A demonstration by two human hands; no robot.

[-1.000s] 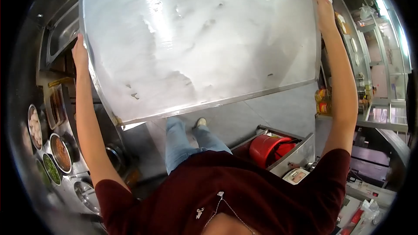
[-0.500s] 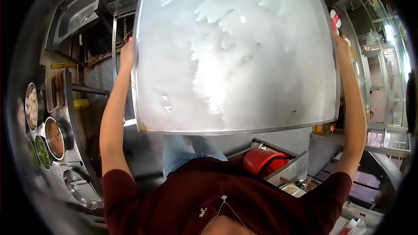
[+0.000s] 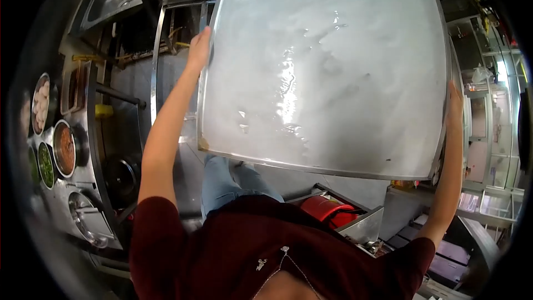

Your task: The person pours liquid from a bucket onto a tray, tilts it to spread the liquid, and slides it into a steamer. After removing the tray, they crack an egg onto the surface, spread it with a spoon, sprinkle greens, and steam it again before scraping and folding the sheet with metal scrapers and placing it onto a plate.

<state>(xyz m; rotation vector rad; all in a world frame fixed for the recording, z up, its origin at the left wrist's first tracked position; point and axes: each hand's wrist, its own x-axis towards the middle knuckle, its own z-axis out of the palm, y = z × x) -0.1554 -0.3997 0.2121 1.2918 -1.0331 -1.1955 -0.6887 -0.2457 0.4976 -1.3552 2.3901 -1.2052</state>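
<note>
A large, shallow metal tray fills the upper middle of the head view, coated with a thin, shiny, whitish liquid layer. At its left rim is my left hand, closed on the edge with its fingers partly hidden. My right hand grips the opposite rim, most of its fingers out of sight behind the side. Held up in front of my body, the tray slants, with its near right corner lower in view than the near left one. A few bare-looking spots and bright reflections show on the wet surface.
On the left, a metal counter holds bowls of white pieces, brown filling and chopped greens. A sink stands at upper left. Below the tray is an open drawer containing a red object. Shelving lines the right.
Both hands have carried the tray to the right, and its right side has dropped in view. The scalloped liquid patches have spread into a smoother layer.
</note>
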